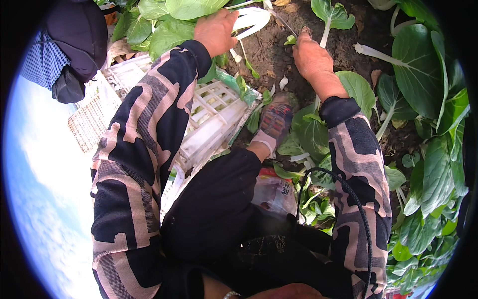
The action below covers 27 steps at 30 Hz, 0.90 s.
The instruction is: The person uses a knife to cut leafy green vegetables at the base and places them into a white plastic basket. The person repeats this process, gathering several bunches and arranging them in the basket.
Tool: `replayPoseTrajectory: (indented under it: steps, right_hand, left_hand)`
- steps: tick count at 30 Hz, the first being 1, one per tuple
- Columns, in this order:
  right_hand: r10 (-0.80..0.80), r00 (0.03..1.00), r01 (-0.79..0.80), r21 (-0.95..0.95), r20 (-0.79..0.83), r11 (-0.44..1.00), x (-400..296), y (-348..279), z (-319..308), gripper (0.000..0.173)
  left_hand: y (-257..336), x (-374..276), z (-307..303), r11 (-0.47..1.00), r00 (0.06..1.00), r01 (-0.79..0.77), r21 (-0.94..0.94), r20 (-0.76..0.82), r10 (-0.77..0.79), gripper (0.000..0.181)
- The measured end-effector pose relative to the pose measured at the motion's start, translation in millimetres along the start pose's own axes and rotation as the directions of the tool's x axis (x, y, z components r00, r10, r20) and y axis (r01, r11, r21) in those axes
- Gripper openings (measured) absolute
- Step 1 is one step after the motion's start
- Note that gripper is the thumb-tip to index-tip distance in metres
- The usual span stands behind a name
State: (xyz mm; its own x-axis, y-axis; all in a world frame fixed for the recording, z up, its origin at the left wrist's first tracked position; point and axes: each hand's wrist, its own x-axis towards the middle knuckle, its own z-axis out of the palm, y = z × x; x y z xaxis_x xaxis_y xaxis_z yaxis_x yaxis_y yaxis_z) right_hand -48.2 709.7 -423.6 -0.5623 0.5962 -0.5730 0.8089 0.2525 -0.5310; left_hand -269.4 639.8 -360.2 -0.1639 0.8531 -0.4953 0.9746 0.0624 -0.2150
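Note:
My left hand (217,33) is closed round a leafy green vegetable with pale stalks (254,19), at the top middle. My right hand (313,59) grips a tool whose handle is mostly hidden in the fingers; its thin blade (284,22) points up and left towards the cut end of the stalks. A small leaf (290,40) lies against the blade beside my right fingers. Just right of that hand, a loose leaf with a pale stalk (325,33) lies on the soil. The blade and the stalk base appear close together; whether they touch I cannot tell.
White plastic crates (209,119) holding greens stand left of my shoe (276,119). Leafy plants (418,71) cover the right side. A printed plastic bag (274,190) lies by my leg, near a black cord (351,190). Another person (74,37) is at the upper left.

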Motion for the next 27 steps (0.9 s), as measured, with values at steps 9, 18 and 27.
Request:
replayPoseTrajectory:
  steps: [9,18,27]
  right_hand:
    - [0.004,1.0,-0.004,-0.015,-0.024,1.0,8,-11,-3,0.024]
    - [-0.014,0.994,0.019,-0.039,0.109,0.999,-8,8,-7,0.029]
    - [0.009,0.996,0.056,0.735,-0.085,0.675,-89,67,-31,0.04]
  left_hand:
    - [5,13,8,0.991,0.99,0.115,-0.069,0.09,-0.109,0.083]
    - [30,4,-8,0.987,0.972,0.158,0.041,0.169,-0.163,0.068]
    - [61,-34,-93,0.946,0.954,-0.068,-0.315,0.256,0.154,0.04]
